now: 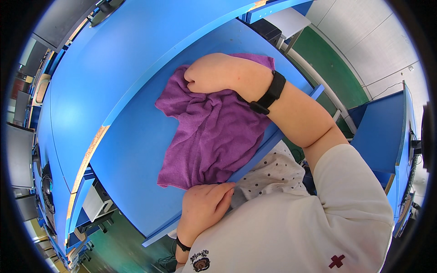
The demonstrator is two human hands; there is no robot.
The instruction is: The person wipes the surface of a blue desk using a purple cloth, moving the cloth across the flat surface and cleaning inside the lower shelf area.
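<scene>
A crumpled purple cloth (pixel 214 136) is spread over a blue pull-out shelf (pixel 136 150). My right hand (pixel 211 75) bears down on the cloth's far part with its fingers curled under and closed on the fabric; the fingertips are hidden. A black watch (pixel 271 93) is on that wrist. Close to my body, my left hand (pixel 207 204) lies along the shelf's front edge, at the cloth's near corner. Its fingers are together and bent over the edge, their tips partly out of sight. It wears a thin black bracelet (pixel 183 245).
Above the shelf's far side a larger blue desktop (pixel 123 45) overhangs, its worn edge running diagonally. A monitor (pixel 63 20) stands at the upper left, a black mouse (pixel 47 184) at the left. Another blue desk (pixel 378 132) is on the right, beyond the green floor (pixel 316 59).
</scene>
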